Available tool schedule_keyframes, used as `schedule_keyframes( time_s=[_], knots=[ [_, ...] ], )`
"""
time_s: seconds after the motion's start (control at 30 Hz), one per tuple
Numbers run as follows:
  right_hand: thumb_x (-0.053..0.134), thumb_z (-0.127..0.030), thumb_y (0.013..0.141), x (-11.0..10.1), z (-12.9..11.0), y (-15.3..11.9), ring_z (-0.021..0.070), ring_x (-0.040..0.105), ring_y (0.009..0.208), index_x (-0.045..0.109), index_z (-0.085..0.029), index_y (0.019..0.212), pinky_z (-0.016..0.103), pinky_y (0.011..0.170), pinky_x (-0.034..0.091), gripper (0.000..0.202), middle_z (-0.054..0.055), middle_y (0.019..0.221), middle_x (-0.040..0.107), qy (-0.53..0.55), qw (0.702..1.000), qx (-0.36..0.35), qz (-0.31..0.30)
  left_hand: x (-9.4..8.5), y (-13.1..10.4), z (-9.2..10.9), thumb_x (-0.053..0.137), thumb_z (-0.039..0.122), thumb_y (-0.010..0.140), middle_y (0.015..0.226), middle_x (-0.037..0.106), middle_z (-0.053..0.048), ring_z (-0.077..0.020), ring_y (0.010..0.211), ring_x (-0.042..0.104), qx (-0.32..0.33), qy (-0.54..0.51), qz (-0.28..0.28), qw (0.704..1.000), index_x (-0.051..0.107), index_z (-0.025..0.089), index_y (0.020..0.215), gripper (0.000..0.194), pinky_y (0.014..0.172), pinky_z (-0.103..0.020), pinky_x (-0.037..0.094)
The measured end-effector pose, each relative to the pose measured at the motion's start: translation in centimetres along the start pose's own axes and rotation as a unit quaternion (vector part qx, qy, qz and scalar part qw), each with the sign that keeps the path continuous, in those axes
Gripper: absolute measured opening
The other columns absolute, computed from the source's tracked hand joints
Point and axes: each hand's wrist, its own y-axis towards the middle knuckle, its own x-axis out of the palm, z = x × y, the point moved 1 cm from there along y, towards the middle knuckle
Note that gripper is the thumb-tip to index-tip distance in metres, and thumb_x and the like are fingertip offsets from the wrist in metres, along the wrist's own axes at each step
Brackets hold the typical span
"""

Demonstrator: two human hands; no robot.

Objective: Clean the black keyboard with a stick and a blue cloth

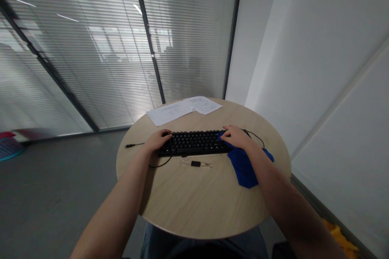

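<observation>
Paper sheets (172,112) lie behind the keyboard (194,142) on the counter (188,198); a small clear-and-black item (195,164) lies in front. The left hand (158,141) grasps the keyboard's left end; the right hand's (238,136) fingers grasp the blue cloth (244,170) against its right part.

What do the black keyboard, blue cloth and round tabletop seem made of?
Black rectangular keyboard: probably matte plastic, given its dull surface. Limp blue cloth: likely matte fabric, as it drapes. Round tan tabletop: satin wood or laminate, by its grain.
</observation>
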Motion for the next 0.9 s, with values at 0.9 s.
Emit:
schedule_keyframes(
  time_s=[0.9],
  knots=[
    [0.059, -0.037, 0.092, 0.0, -0.6, -0.1, 0.0291, 0.052, 0.133, 0.082, -0.027, 0.095, 0.042, 0.113, 0.038, 0.025, 0.007, 0.143, 0.059, -0.018, 1.000, -0.017, 0.001, -0.4, -0.5, 0.9, 0.055, 0.051, 0.079, 0.119, 0.074, -0.010, -0.0292, 0.111, 0.066, 0.006, -0.025, -0.003, 1.000, 0.071, 0.019, 0.117, 0.052, 0.102, -0.039, 0.047]
  ],
)
